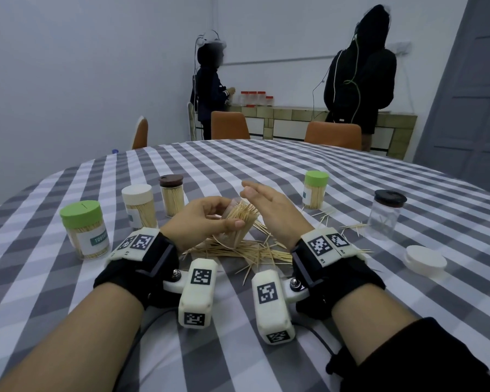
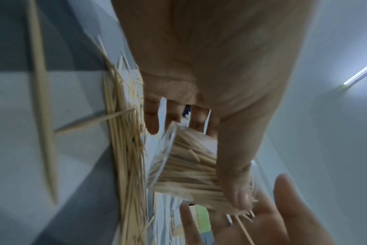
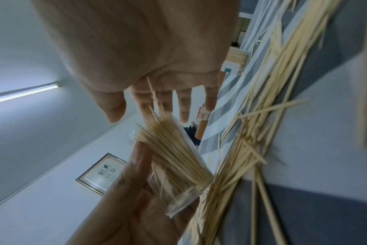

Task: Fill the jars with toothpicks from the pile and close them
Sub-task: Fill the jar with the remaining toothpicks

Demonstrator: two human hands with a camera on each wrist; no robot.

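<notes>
My left hand [image 1: 204,216] grips a clear jar [image 1: 236,222] packed with toothpicks, tilted over the pile of toothpicks [image 1: 246,251] on the checked table [image 1: 238,165]. In the left wrist view the jar [image 2: 184,165] lies between my thumb and fingers. My right hand [image 1: 272,205] hovers flat and empty just right of the jar's mouth, fingers straight. The right wrist view shows the jar [image 3: 174,159] with toothpick tips fanning out toward those straight fingers [image 3: 115,106]. An empty clear jar with a black lid [image 1: 386,213] stands at the right. A white lid [image 1: 426,260] lies near it.
Filled, closed jars stand around: green-lidded [image 1: 84,227], white-lidded [image 1: 139,205] and brown-lidded [image 1: 171,198] at the left, another green-lidded [image 1: 316,192] at the right. Loose toothpicks [image 1: 351,227] lie scattered. Two people [image 1: 359,75] stand at a counter behind orange chairs [image 1: 229,125].
</notes>
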